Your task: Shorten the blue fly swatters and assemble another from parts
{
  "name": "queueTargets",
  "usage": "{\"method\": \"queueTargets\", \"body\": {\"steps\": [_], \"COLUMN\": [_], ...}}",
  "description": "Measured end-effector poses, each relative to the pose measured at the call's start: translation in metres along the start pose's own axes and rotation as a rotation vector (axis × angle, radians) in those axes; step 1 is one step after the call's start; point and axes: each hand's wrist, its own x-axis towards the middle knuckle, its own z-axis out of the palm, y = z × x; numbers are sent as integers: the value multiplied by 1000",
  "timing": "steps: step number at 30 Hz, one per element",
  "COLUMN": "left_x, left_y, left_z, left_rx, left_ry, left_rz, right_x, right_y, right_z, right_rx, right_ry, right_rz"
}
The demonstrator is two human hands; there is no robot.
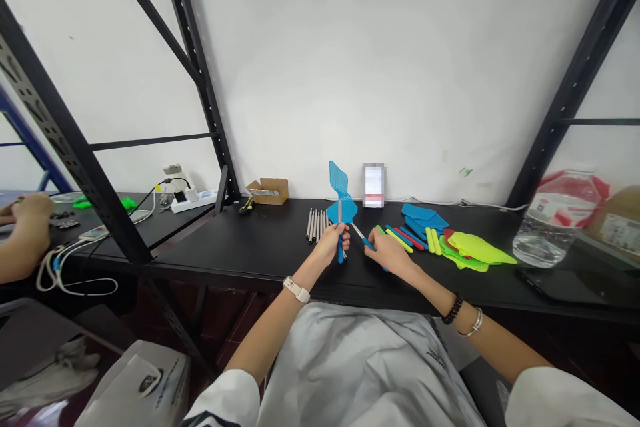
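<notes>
My left hand [331, 245] grips the metal rod of a blue plastic fly swatter [340, 190], whose mesh head stands upright above the black table. A blue handle end [341, 253] shows below that hand. My right hand [385, 252] holds a blue handle [369, 243] with a thin metal rod, which slants up towards the swatter. Several bare metal rods [316, 223] lie side by side left of my hands. To the right are stacked blue swatter heads [423, 219], coloured handles [405, 239] and neon yellow-green swatter heads [475, 248].
Black shelf uprights [200, 73] stand on both sides. A water bottle [545, 230] sits at right, with a cardboard box [267, 191] and a power strip [193, 201] at the back left. A co-worker's hand [30, 210] rests at far left.
</notes>
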Motion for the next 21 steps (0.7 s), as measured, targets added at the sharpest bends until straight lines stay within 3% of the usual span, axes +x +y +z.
{"method": "queueTargets", "body": {"steps": [5, 10, 16, 21], "left_x": [-1, -9, -17, -17], "left_y": [10, 28, 47, 38], "left_z": [-5, -6, -4, 4], "left_rx": [-55, -49, -174, -141], "left_ry": [166, 282, 165, 16], "left_rz": [219, 452, 560, 441], "right_x": [-17, -34, -48, -53], "right_y": [1, -17, -38, -46], "right_z": [-8, -18, -16, -12], "right_rx": [199, 324, 391, 524], "right_ry": [226, 354, 269, 162], "right_rz": [-104, -153, -237, -242]}}
